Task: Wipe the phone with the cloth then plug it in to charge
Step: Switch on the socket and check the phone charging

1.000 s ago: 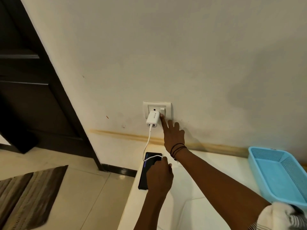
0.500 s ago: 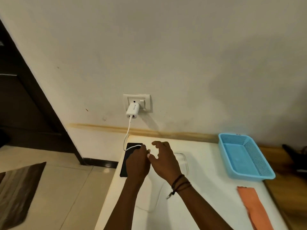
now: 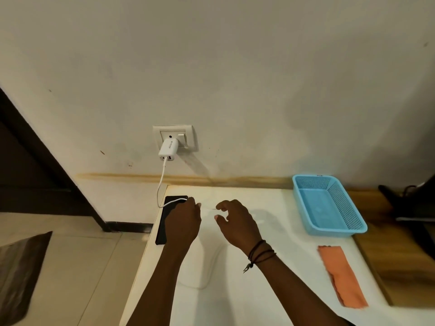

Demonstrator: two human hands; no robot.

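Observation:
A black phone [image 3: 164, 223] lies flat at the left edge of the white table [image 3: 247, 292]. A white cable [image 3: 161, 182] runs from the phone's far end up to a white charger [image 3: 168, 150] plugged into the wall socket [image 3: 187, 137]. My left hand [image 3: 183, 221] lies on the phone, covering its right side, fingers curled down by the cable end. My right hand [image 3: 237, 222] hovers just right of it, fingers loosely apart and holding nothing. An orange cloth [image 3: 341, 276] lies flat on the table at the right.
A light blue mesh basket [image 3: 339, 228] stands at the table's back right. Beyond it a dark object [image 3: 412, 208] sits on a wooden surface. To the left are the tiled floor, a dark door frame [image 3: 35, 149] and a brown mat [image 3: 18, 274].
My right hand has left the socket switch and come down above the table beside the left hand. The view has shifted right, bringing the cloth into sight. The left hand stays on the phone.

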